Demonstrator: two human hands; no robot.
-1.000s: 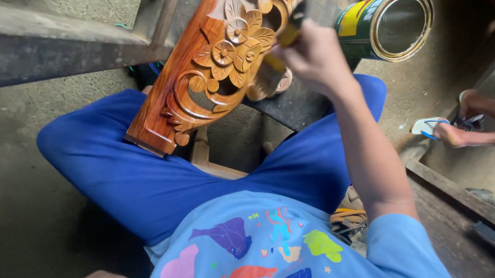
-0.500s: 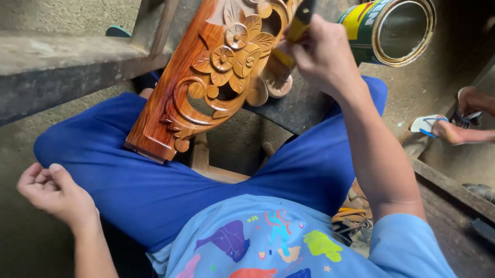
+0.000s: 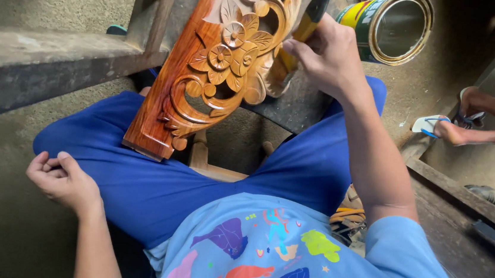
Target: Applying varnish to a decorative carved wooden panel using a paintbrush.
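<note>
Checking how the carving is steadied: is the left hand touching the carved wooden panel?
Apart. The head view shows the left hand loosely curled beside the thigh, with blue trousers between it and the carved wooden panel.

The carved, reddish-varnished wooden panel point(image 3: 218, 65) ran off the top edge. The yellow-handled brush point(image 3: 307, 20) hid its bristles beyond that edge too.

Glossy reddish carved wooden panel point(image 3: 205, 76) leans tilted; yellow-handled brush point(image 3: 305, 22) against it.

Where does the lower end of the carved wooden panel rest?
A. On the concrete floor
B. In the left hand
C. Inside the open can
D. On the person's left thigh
D: the carved wooden panel leans with its lower end on the blue-trousered left thigh, while the left hand lies empty beside it.
</note>
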